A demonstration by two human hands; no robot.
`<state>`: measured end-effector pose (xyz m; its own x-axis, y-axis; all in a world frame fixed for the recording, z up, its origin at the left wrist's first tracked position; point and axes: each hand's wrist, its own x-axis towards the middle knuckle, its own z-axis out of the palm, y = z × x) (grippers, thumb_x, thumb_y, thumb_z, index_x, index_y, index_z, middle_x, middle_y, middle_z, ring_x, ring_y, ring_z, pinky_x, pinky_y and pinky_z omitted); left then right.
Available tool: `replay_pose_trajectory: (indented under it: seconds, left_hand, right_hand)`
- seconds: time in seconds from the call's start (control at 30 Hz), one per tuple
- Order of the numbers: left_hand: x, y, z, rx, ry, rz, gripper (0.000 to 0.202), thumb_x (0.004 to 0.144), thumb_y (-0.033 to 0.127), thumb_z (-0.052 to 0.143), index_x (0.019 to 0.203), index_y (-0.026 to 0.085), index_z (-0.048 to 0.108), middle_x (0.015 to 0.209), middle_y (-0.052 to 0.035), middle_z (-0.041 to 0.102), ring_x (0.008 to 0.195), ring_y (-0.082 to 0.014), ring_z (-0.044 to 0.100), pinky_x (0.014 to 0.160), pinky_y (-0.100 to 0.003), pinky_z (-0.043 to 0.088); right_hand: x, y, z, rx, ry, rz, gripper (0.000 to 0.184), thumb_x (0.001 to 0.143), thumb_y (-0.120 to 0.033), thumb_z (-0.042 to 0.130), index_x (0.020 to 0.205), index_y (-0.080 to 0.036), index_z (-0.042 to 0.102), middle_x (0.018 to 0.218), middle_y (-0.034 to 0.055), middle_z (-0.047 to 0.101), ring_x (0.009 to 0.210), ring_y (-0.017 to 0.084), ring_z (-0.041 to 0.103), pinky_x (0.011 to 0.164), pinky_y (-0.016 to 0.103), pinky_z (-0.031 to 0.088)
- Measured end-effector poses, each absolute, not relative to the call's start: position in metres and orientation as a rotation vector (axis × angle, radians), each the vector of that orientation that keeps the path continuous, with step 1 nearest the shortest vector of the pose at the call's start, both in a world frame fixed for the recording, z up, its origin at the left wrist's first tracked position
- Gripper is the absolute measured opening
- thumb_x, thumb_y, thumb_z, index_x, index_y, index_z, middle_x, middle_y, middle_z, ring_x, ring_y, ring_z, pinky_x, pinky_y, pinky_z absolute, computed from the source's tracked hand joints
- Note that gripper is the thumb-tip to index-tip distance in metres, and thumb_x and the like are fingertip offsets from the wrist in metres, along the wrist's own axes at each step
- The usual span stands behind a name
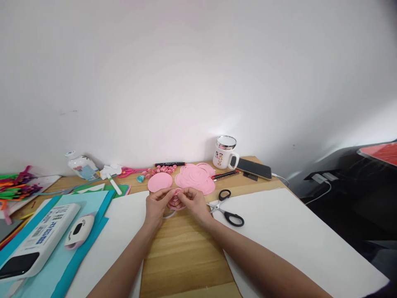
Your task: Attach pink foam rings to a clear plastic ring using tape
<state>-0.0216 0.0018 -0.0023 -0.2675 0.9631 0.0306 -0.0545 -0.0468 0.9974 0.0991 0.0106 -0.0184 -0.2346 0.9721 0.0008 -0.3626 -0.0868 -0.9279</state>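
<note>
My left hand and my right hand meet over the wooden table, fingertips pinched together. Between them is a small pink paper piece with curved layers; the fingers partly cover it. Just beyond lie a small stack of pink paper circles and a larger, spread-out pile of pink circles. Several small curled pink pieces sit behind the stack. Black-handled scissors rest with blades apart beside my right hand, partly on a white sheet.
A white mug, a phone and pens stand or lie at the back right. Pink scissors, a white bottle and a green-and-white marker are at the back left. A white device rests on blue paper.
</note>
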Motion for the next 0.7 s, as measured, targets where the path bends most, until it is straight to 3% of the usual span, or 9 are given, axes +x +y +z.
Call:
replay_pose_trajectory:
  seconds: [0.4, 0.7]
  left_hand:
    - [-0.0199, -0.0002, 0.0005, 1.178, 1.394, 1.432, 0.02, 0.059, 0.029, 0.071, 0.075, 0.017, 0.072, 0.073, -0.003, 0.071, 0.067, -0.0159, 0.062, 0.064, -0.024, 0.049]
    - [-0.0188, -0.0007, 0.0034, 1.189, 1.425, 1.429, 0.021, 0.059, 0.029, 0.071, 0.074, 0.016, 0.071, 0.071, -0.004, 0.07, 0.065, -0.0157, 0.061, 0.063, -0.024, 0.049]
  right_hand:
    - [0.0987, 0.0127, -0.0217, -0.784, -1.054, 1.526, 0.033, 0.064, -0.045, 0.066, 0.075, -0.014, 0.059, 0.062, 0.002, 0.065, 0.05, 0.014, 0.061, 0.056, 0.03, 0.053]
    - [0.0992, 0.0118, -0.0193, -0.793, -0.989, 1.541, 0.031, 0.064, -0.04, 0.067, 0.077, -0.012, 0.062, 0.06, 0.0023, 0.065, 0.052, 0.013, 0.061, 0.059, 0.028, 0.053]
